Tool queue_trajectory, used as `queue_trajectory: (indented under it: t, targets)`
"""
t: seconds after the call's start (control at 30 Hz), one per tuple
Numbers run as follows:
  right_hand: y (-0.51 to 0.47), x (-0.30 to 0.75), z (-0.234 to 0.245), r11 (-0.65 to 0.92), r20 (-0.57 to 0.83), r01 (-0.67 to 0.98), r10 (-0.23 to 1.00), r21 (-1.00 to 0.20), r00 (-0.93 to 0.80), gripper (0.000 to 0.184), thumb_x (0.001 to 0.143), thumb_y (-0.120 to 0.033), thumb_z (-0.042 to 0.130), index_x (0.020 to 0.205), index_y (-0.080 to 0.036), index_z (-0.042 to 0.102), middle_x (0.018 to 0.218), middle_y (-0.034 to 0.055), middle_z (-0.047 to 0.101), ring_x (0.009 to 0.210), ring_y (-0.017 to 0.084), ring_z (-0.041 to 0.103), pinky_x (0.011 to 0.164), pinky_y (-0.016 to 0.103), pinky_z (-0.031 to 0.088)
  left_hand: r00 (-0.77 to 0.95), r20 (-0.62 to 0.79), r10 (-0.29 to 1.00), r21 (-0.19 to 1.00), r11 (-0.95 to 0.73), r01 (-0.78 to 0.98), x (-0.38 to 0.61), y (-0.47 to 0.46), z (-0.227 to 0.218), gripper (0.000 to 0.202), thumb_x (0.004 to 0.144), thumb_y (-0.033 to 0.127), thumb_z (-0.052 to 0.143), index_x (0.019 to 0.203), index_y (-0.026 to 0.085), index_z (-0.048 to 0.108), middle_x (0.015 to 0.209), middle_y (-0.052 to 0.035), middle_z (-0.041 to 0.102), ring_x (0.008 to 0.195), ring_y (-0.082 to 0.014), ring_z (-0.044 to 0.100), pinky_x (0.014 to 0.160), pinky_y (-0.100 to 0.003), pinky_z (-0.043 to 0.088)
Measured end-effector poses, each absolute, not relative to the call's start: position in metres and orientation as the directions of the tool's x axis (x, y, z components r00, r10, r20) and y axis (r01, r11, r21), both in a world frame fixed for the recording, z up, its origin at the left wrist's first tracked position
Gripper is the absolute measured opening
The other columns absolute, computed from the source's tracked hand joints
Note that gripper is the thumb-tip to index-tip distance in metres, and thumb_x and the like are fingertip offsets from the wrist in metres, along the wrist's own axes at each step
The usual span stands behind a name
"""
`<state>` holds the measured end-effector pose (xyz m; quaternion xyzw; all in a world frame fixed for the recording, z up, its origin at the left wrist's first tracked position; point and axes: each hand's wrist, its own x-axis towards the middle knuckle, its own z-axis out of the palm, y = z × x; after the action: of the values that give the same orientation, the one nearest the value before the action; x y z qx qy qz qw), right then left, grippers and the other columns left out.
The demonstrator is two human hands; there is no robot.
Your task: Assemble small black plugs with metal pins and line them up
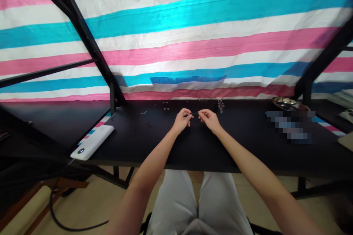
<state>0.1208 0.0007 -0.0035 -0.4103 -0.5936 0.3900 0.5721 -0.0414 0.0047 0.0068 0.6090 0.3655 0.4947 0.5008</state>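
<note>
Over the far middle part of the black table, my two hands face each other with fingertips close together. Between them is a small dark rod-like piece, too small to name exactly. My left hand pinches its left end between thumb and fingers. At the other end, the fingers of my right hand are closed on it in the same way. Small dark pieces stand beyond my left hand. Past my right hand lies a cluster of small clear or grey parts, beside a row of small pieces.
A white box-shaped device with a round dark button and a cable lies at the table's left edge. Thin white scraps are scattered left of my hands. A shiny metal dish sits at the back right, near a blurred-out patch. Black frame posts flank a striped sheet.
</note>
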Motion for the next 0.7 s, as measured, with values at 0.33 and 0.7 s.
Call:
queue_trajectory:
  t: [0.33,0.7]
  targets:
    - [0.000,0.126,0.000,0.378,0.381,0.051,0.923,-0.924,0.053,0.036,0.071,-0.052,0.060,0.082,-0.017,0.058,0.064,-0.0001,0.058,0.051,0.010,0.050,0.052,0.025,0.041,0.202,0.261,0.944,0.965,-0.251,-0.075,-0.045,0.006,0.011,0.029,0.074,0.034,0.060,0.088,0.018,0.040,0.075,0.0021,0.058,0.034,-0.0023,0.046,0.031,-0.014,0.025]
    - [0.003,0.139,0.004,0.380,0.379,0.025,0.913,-0.925,0.153,0.033,0.072,-0.049,0.059,0.081,-0.018,0.057,0.063,-0.0010,0.057,0.049,0.009,0.047,0.050,0.024,0.039,0.068,0.205,0.976,0.979,-0.204,-0.019,-0.051,0.009,0.016,0.023,0.076,0.033,0.059,0.084,0.016,0.045,0.064,0.0040,0.057,0.032,-0.0026,0.044,0.030,-0.015,0.025]
